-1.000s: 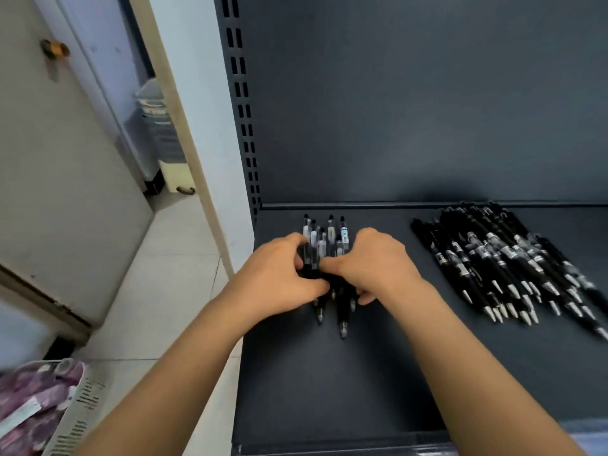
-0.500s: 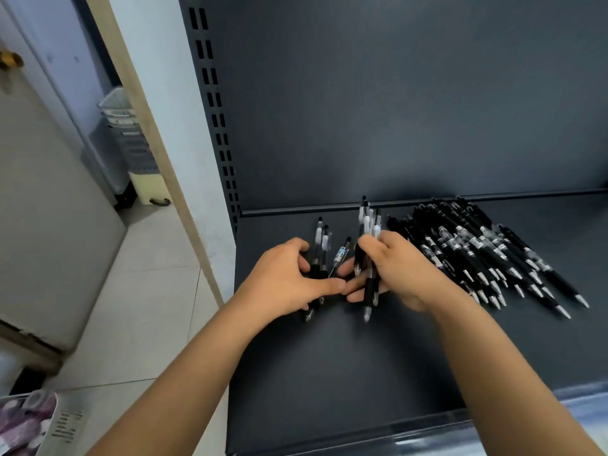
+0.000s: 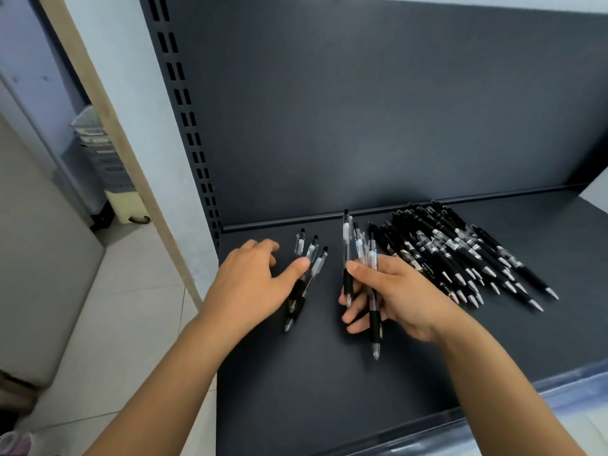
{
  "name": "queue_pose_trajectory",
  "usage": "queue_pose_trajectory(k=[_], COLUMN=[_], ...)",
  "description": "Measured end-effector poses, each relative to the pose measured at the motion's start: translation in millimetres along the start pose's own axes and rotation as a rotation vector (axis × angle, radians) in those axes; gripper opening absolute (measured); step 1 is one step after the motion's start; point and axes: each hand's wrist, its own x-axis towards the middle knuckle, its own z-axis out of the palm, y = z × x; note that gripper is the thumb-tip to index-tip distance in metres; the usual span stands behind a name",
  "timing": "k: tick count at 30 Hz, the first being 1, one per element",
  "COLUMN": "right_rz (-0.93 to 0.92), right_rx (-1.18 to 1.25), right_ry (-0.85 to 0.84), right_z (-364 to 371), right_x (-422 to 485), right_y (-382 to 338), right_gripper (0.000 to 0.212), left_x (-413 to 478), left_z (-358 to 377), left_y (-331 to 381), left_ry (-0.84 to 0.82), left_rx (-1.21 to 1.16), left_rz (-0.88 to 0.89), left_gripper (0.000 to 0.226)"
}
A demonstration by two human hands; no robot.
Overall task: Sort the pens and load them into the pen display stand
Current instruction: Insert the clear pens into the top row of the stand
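Note:
My right hand (image 3: 393, 296) grips a bunch of clear-barrelled pens (image 3: 359, 255) with black grips, lifted a little off the dark shelf (image 3: 329, 390), clicker ends pointing away from me. Three more clear pens (image 3: 307, 264) lie on the shelf to the left. My left hand (image 3: 253, 281) rests over their lower ends, its thumb lying on them and its fingers spread. A large pile of black pens (image 3: 460, 255) with silver tips lies to the right, just beyond my right hand.
The shelf has a dark back panel (image 3: 362, 110) and a slotted upright (image 3: 190, 133) at its left. Its front edge carries a clear strip (image 3: 493, 406). Left of the shelf there is a tiled floor (image 3: 108, 307) and a stack of baskets (image 3: 98, 153).
The hands, joined over one bundle a second ago, have drawn apart. My right hand lifted several clear pens to the right; three stayed under my left hand. The camera swung right.

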Motion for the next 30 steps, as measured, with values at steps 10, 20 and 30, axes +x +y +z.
queue_pose_trajectory(k=[10, 20, 30], right_rz=[-0.119, -0.384, -0.467], right_rx=[0.083, 0.099, -0.147], right_ry=[-0.101, 0.498, 0.489], right_z=[-1, -127, -335], right_x=[-33, -117, -243], right_y=[-6, -17, 6], right_gripper=[0.027, 0.03, 0.024], left_x=[13, -10, -57], left_z=[-7, -3, 90], left_y=[68, 213, 419], left_ry=[-0.208, -0.156, 0.009], left_rx=[-0.712, -0.954, -1.109], left_rz=[0.182, 0.405, 0.477], left_gripper=[0.02, 0.024, 0.007])
